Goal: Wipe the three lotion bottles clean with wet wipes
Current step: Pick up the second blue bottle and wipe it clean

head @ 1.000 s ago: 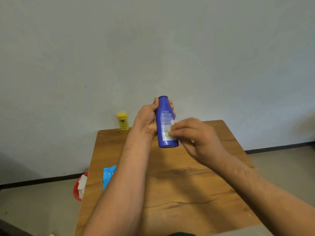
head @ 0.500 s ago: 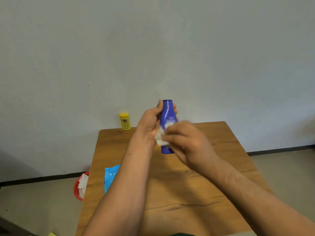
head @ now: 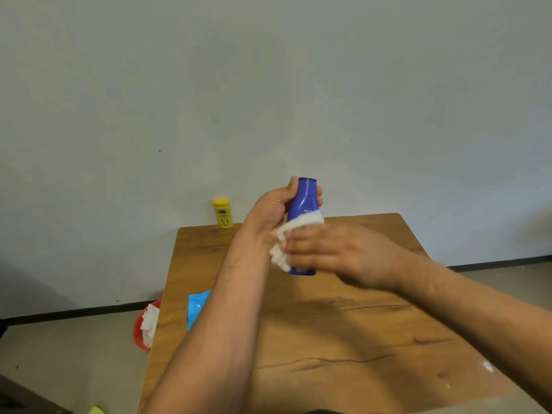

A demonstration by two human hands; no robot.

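Head: left hand [head: 270, 213] grips blue bottle [head: 303, 201]; right hand [head: 331, 255] presses wipe [head: 291, 234]; yellow bottle [head: 222, 213] behind.

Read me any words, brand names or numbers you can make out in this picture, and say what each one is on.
None can be read.
Blue bottle: pale marks, mostly hidden by the wet wipe and both hands; unreadable.
Yellow bottle: a small dark oval logo and markings, too small and blurred.
Blue packet: white dots only, no legible text.

left hand [head: 270, 215] fingers clenched, right hand [head: 337, 253] fingers wrapped
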